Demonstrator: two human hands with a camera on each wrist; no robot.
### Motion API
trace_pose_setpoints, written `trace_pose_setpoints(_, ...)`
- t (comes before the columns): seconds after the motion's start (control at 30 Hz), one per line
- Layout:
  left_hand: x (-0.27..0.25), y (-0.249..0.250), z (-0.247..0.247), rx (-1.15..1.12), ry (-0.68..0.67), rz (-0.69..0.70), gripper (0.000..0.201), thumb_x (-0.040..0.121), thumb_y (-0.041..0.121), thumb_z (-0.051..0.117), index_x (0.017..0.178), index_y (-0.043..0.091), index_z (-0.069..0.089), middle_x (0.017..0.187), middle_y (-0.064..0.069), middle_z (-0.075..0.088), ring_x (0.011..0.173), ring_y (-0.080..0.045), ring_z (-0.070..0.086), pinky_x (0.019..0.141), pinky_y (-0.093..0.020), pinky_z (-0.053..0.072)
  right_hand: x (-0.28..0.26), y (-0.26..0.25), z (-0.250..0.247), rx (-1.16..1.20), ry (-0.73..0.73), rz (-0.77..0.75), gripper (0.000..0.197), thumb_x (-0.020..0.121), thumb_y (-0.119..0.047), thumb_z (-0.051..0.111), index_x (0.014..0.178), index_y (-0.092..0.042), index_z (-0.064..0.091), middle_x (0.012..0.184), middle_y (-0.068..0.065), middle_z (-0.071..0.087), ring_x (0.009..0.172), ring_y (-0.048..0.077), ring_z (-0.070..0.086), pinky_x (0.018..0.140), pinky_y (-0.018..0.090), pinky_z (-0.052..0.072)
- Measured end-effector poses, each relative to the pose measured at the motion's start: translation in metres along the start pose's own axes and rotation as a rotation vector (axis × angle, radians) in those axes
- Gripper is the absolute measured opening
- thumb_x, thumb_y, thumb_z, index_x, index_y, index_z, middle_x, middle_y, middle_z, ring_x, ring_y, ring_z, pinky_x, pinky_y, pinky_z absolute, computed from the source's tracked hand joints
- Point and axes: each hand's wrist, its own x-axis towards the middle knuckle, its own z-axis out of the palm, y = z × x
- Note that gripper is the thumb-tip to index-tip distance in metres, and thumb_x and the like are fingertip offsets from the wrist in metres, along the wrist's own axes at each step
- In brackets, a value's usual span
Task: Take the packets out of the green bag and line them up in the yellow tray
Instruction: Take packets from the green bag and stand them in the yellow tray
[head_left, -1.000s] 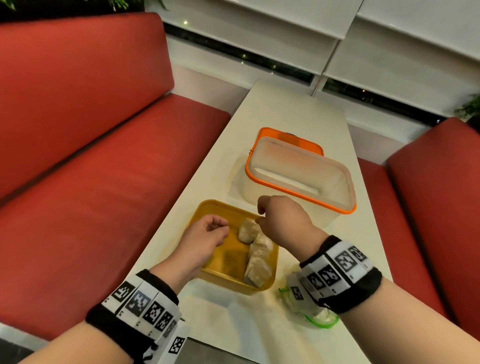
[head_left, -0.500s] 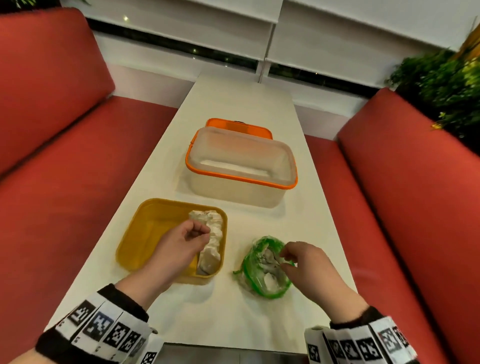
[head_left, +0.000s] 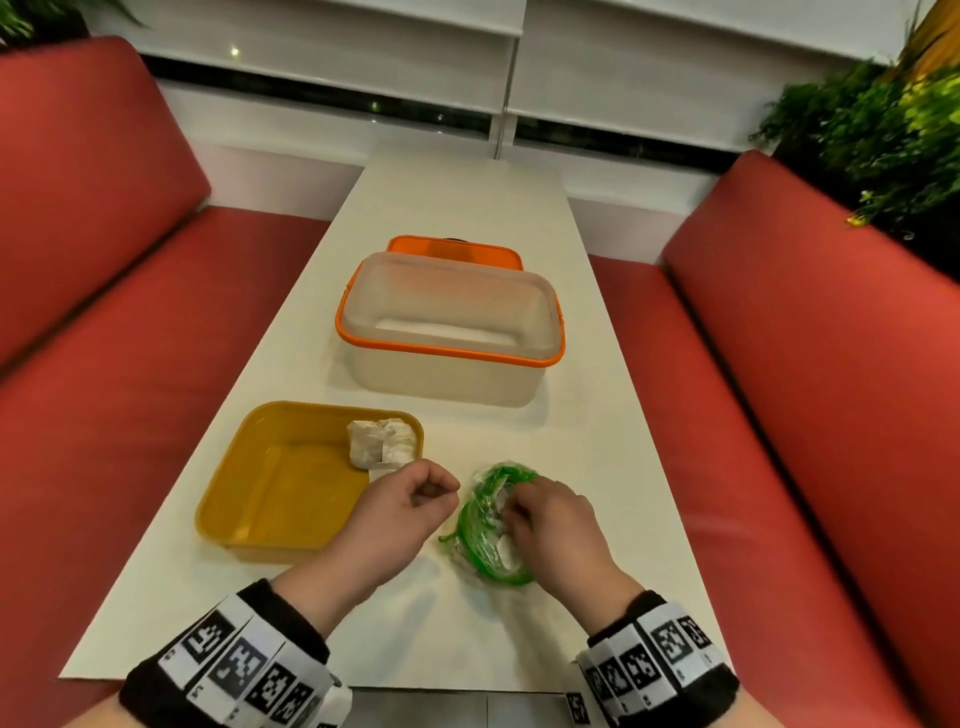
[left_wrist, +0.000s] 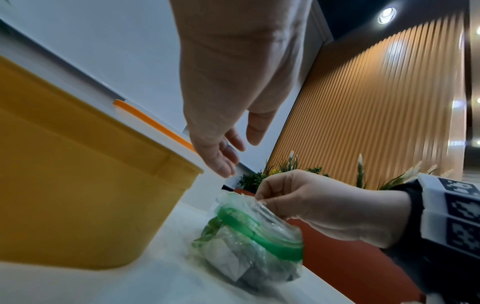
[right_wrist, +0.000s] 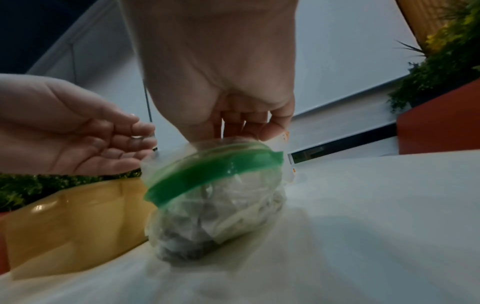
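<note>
The green-rimmed clear bag (head_left: 485, 525) stands on the white table just right of the yellow tray (head_left: 280, 488). My right hand (head_left: 511, 512) pinches the bag's upper rim, as the right wrist view shows for this hand (right_wrist: 241, 131) and bag (right_wrist: 215, 185). Pale packets (left_wrist: 223, 253) show through the bag's plastic (left_wrist: 259, 236). My left hand (head_left: 434, 488) hovers between tray and bag with fingers loosely curled and holds nothing. A few white packets (head_left: 382, 441) lie in the tray's far right corner.
A clear box with an orange rim (head_left: 452, 332) stands beyond the tray, with its orange lid (head_left: 457, 249) behind it. Red benches (head_left: 805, 415) flank the narrow table. The table's near edge (head_left: 363, 686) runs just in front of my wrists.
My left hand has left the tray's packets and moved right toward the bag. My right hand has closed in on the bag's rim and taken hold of it.
</note>
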Motion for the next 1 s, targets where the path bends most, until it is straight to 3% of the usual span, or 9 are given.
trace_pose_setpoints(0.07,-0.001,0.001,0.001,-0.003,0.003,0.007,0.010,0.085,0.010,0.066,0.086,0.019,0.066,0.087,0.001,0.066,0.082,-0.013,0.060,0.079,-0.028,0.050,0.000,0.002,0.000,0.075,0.005,0.009,0.012,0.087,-0.026,0.055,0.080,-0.016,0.056,0.082,-0.004,0.057,0.080,0.021,0.053,0.070,0.034,0.041)
trace_pose_setpoints(0.2,0.000,0.003,0.004,0.007,0.005,0.014,0.010,0.085,0.010,0.065,0.087,0.019,0.066,0.088,0.001,0.066,0.084,-0.013,0.061,0.080,-0.027,0.051,0.001,-0.003,0.003,0.009,-0.048,0.043,0.027,0.085,-0.042,0.056,0.104,-0.022,0.056,0.099,-0.007,0.061,0.093,0.020,0.058,0.078,0.032,0.042)
trace_pose_setpoints(0.33,0.000,0.004,0.007,0.013,0.003,0.015,0.010,0.085,0.011,0.066,0.085,0.021,0.066,0.087,0.001,0.066,0.085,-0.015,0.061,0.082,-0.031,0.052,0.010,-0.005,0.006,0.031,-0.028,0.086,0.014,0.090,-0.036,0.051,0.085,-0.022,0.054,0.079,-0.007,0.059,0.085,0.022,0.058,0.073,0.033,0.038)
trace_pose_setpoints(0.43,0.001,0.003,0.008,0.018,0.001,0.013,0.010,0.085,0.012,0.066,0.085,0.021,0.066,0.087,0.000,0.067,0.085,-0.016,0.061,0.083,-0.034,0.052,0.011,-0.001,0.001,0.186,-0.054,0.127,0.010,0.089,-0.031,0.056,0.082,-0.024,0.058,0.067,-0.011,0.053,0.077,0.018,0.056,0.075,0.034,0.042)
trace_pose_setpoints(0.57,0.001,0.005,0.014,0.035,-0.033,0.026,0.010,0.086,0.011,0.065,0.087,0.021,0.065,0.089,0.000,0.066,0.086,-0.014,0.061,0.082,-0.029,0.052,0.007,0.002,-0.008,0.431,-0.009,0.128,0.015,0.087,-0.025,0.061,0.075,-0.031,0.055,0.067,-0.010,0.058,0.070,0.010,0.055,0.068,0.027,0.045)
trace_pose_setpoints(0.7,0.003,0.005,0.020,0.074,-0.086,0.042,0.014,0.086,0.010,0.065,0.091,0.023,0.063,0.092,0.002,0.065,0.088,-0.011,0.061,0.080,-0.022,0.050,0.008,0.010,-0.013,0.600,-0.002,0.188,0.010,0.088,-0.020,0.063,0.078,-0.022,0.060,0.068,-0.009,0.058,0.065,0.006,0.051,0.062,0.022,0.041)
trace_pose_setpoints(0.9,0.006,0.003,0.020,0.101,-0.117,0.036,0.014,0.086,0.011,0.065,0.095,0.021,0.063,0.094,0.002,0.064,0.090,-0.013,0.061,0.081,-0.022,0.050,0.010,0.019,-0.020,0.708,-0.072,0.219,0.016,0.092,-0.016,0.058,0.077,-0.019,0.061,0.070,-0.003,0.058,0.067,0.010,0.050,0.063,0.024,0.039)
trace_pose_setpoints(1.0,0.007,0.001,0.021,0.121,-0.131,0.023,0.017,0.086,0.013,0.066,0.097,0.025,0.062,0.099,0.003,0.065,0.096,-0.014,0.062,0.083,-0.021,0.051,0.011,0.017,-0.022,0.568,-0.169,0.180,0.009,0.091,-0.024,0.060,0.083,-0.019,0.062,0.074,-0.005,0.060,0.070,0.010,0.053,0.064,0.023,0.041)
